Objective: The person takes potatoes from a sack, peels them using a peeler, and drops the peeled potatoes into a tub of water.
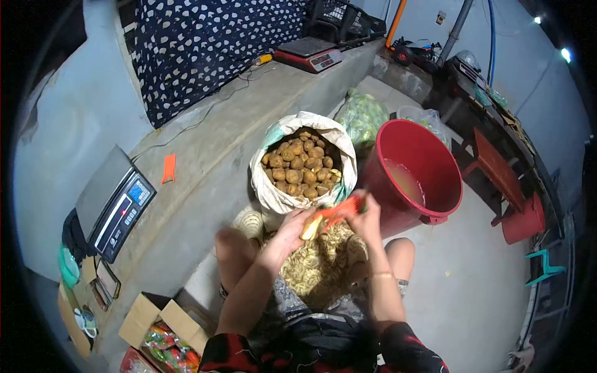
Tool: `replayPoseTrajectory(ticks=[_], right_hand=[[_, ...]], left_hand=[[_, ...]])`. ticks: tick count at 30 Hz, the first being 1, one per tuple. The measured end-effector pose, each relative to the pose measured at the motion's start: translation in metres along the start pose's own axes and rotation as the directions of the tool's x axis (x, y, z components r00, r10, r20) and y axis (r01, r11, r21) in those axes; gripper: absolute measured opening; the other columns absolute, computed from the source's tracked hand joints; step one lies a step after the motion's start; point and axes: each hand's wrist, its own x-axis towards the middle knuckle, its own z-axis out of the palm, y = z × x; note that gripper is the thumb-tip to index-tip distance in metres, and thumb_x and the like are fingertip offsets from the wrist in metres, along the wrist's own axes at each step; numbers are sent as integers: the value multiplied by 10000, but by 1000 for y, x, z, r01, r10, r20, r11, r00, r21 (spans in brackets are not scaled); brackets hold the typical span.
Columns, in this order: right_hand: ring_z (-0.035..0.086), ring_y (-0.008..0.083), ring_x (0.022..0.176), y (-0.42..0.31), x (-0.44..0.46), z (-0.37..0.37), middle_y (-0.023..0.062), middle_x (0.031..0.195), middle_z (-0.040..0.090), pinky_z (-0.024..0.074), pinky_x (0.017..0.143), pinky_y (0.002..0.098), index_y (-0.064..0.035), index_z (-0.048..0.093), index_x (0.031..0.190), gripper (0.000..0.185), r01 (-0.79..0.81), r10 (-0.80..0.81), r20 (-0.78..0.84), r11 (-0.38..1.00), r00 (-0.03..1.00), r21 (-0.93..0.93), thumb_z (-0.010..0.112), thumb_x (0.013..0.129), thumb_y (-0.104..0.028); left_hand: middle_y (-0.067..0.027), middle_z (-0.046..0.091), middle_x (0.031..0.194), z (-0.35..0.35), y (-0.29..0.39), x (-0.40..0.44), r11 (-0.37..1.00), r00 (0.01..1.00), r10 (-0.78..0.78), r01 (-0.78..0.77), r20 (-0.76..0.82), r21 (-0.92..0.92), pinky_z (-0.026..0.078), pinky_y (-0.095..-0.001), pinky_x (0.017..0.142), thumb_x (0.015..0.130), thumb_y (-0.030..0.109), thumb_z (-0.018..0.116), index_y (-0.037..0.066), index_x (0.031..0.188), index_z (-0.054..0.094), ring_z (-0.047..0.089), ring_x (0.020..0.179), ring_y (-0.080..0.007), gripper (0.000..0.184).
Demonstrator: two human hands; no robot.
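My left hand (293,228) is closed around a partly peeled potato (311,229), its pale yellow flesh showing. In my right hand (367,216) is an orange peeler (337,210), held against or just beside the potato; motion blurs the contact point. Both hands are over a heap of potato peelings (314,267) lying between my legs. Just beyond them stands a white sack (264,186) with its rim rolled back, full of brown unpeeled potatoes (298,163). To the right of the sack is a large red bucket (388,208) with cloudy liquid inside.
A bag of green vegetables (364,121) sits behind the bucket. On the concrete ledge are a digital scale (124,211), a flat orange object (168,169) and a red scale (308,55). An open cardboard box (140,320) holds packed peppers at lower left. A red stool (497,168) stands right.
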Motion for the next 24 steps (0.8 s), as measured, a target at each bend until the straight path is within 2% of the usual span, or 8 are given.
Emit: replayPoseTrajectory(ticks=[2, 5, 8, 10, 13, 16, 18, 24], right_hand=[[607, 141, 795, 8, 13, -13, 56, 884, 650, 505, 732, 278, -10, 563, 973, 390, -269, 318, -115, 911, 941, 314, 836, 698, -61], [612, 168, 801, 0, -8, 1, 48, 875, 648, 510, 785, 312, -13, 593, 999, 476, 36, -40, 89, 998, 995, 46, 886, 642, -132], [630, 162, 826, 23, -5, 8, 65, 874, 665, 514, 783, 325, -4, 595, 999, 495, -1, 1, 52, 1000, 999, 14, 895, 632, -146], [631, 157, 823, -5, 8, -9, 58, 868, 662, 513, 733, 280, -9, 580, 946, 386, -309, 363, -77, 872, 929, 381, 849, 671, -45], [632, 174, 834, -3, -12, 5, 51, 899, 657, 519, 771, 306, 0, 599, 999, 429, -9, -5, 138, 995, 990, 99, 861, 668, -78], [623, 162, 846, -5, -9, 5, 52, 903, 651, 514, 767, 302, -2, 594, 1003, 439, -58, 53, 114, 997, 992, 41, 867, 672, -96], [615, 137, 828, 20, 3, -6, 66, 895, 643, 517, 745, 283, -6, 547, 1001, 432, -296, 317, -11, 897, 948, 329, 842, 689, -55], [623, 145, 806, -3, -17, 6, 64, 887, 659, 522, 754, 306, -5, 575, 982, 424, 30, -26, 202, 999, 979, -19, 861, 679, -86]], left_hand=[[-115, 653, 936, -17, -8, 7, 996, 998, 15, -20, 64, 82, 574, -346, 557, 974, 211, 555, -6, 1112, 567, 658, 711, -202, 257], [-90, 652, 908, -10, 0, 3, 998, 1000, -14, 14, -3, -55, 557, -320, 508, 981, 224, 545, 2, 1073, 581, 640, 672, -171, 243], [-97, 655, 862, -8, -7, 4, 999, 1000, 1, -2, 3, 44, 551, -331, 511, 982, 214, 534, -6, 1082, 581, 649, 654, -202, 246], [-98, 649, 849, -20, -17, 12, 1000, 1000, 3, -2, -11, 29, 550, -352, 499, 987, 218, 523, -7, 1087, 577, 644, 637, -210, 252], [-95, 654, 858, -13, -8, 10, 998, 998, -41, 38, -56, -53, 555, -316, 547, 976, 203, 546, -13, 1045, 604, 640, 669, -176, 234], [-104, 649, 862, -5, -17, 13, 998, 996, -8, 14, -89, 69, 556, -308, 553, 990, 201, 507, -23, 1058, 596, 636, 667, -186, 251], [-106, 646, 853, -11, -19, 15, 993, 999, 34, -30, -36, 111, 556, -317, 543, 1001, 195, 472, -35, 1078, 591, 631, 653, -197, 271], [-89, 646, 889, -3, -18, 10, 998, 998, -17, 21, -66, 66, 565, -313, 545, 964, 191, 571, -17, 1045, 598, 646, 694, -181, 225]])
